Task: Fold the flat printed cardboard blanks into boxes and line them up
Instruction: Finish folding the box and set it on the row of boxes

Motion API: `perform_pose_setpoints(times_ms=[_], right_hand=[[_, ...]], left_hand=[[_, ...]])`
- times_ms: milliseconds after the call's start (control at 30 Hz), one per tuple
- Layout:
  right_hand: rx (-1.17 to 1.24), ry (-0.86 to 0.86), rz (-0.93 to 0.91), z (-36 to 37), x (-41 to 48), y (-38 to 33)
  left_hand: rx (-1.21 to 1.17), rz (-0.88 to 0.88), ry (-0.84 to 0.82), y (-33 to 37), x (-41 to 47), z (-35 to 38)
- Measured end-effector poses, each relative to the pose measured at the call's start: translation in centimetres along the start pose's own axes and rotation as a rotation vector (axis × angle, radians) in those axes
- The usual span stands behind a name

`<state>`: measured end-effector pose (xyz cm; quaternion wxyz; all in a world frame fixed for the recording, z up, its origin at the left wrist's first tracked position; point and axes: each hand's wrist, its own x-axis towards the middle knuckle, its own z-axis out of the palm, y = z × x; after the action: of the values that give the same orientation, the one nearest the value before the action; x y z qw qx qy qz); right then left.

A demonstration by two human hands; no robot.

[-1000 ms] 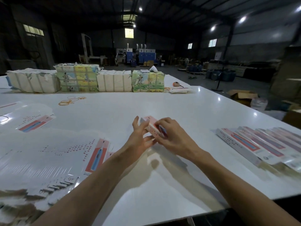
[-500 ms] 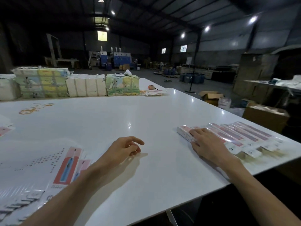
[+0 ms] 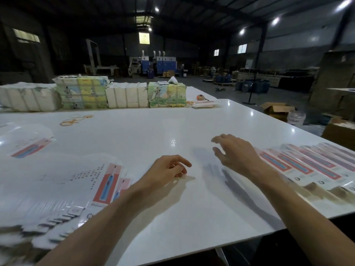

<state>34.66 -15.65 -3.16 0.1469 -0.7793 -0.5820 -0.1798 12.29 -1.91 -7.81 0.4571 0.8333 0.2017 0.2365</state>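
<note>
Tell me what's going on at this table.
A person is making boxes from printed cardboard at a white table. At this moment both hands are empty. The left hand is loosely curled, low over the table beside the stack of flat blanks. The right hand hovers open next to the row of folded boxes lined up on the right. Wrapped bundles sit along the far edge.

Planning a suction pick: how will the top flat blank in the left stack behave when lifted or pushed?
Probably light and floppy: the flat blanks are thin sheets, so one lifted by an edge would likely sag. Likely slippery: their faces glare and the stack lies fanned out, so a push may slide several together across the glossy table.
</note>
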Motion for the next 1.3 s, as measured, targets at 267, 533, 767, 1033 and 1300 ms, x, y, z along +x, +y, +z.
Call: perform_pose_setpoints(times_ms=[267,533,767,1033,1300], right_hand=[[0.276,0.101,-0.005,6.3,4.1,-9.5],[0.501,0.041,0.113,8.0,4.4,-8.5],[0.593,0.027,0.114,7.8,4.7,-8.2],[0.664,0.019,0.119,7.6,4.4,-8.2],[0.723,0.162,0.058,7.6,4.8,-8.4]], left_hand=[[0.572,-0.057,0.321,0.9,-0.2,-1.6],[1.187,-0.616,0.231,4.6,-2.1,-9.4],[1.176,-0.973,0.009,4.6,-5.1,-12.9],[1.026,-0.895,0.13,3.4,-4.8,-13.9],[0.127,-0.473,0.077,3.4,-0.9,-13.0]])
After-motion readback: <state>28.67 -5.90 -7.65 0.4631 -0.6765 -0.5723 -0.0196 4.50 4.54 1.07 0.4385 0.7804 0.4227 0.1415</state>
